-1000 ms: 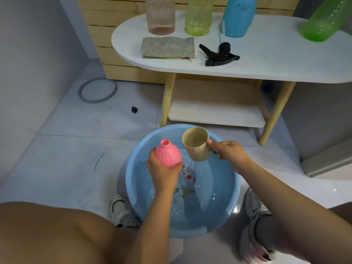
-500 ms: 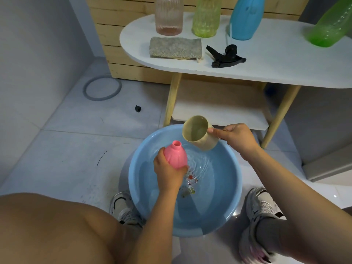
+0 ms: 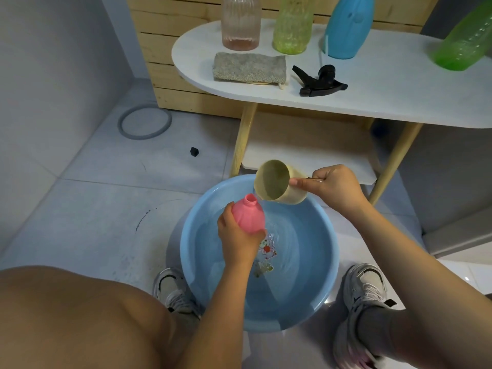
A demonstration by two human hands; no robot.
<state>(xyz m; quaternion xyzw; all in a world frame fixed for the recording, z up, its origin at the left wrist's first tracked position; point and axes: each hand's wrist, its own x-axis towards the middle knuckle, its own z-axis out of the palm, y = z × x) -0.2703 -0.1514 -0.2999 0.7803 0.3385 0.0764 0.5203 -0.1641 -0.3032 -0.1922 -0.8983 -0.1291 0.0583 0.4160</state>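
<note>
My left hand (image 3: 237,242) grips a pink bottle (image 3: 249,214) with no cap, holding it upright over a blue basin (image 3: 327,265) of water on the floor. My right hand (image 3: 334,186) holds a beige cup (image 3: 277,182) by its handle. The cup is tipped toward the bottle, its lip right above the bottle's open neck, and a thin stream of water runs down there. A printed picture shows through the water at the basin's bottom.
Behind the basin stands a white oval table (image 3: 399,83) on wooden legs. It carries a grey cloth (image 3: 249,67), a black spray head (image 3: 318,81) and pink (image 3: 241,22), yellow-green (image 3: 291,25), blue (image 3: 346,27) and green (image 3: 463,41) bottles. My shoes flank the basin. A grey ring (image 3: 145,123) lies on the tiles.
My right hand has lifted the cup and tipped it further toward the bottle's neck. The pink bottle stays over the basin in my left hand.
</note>
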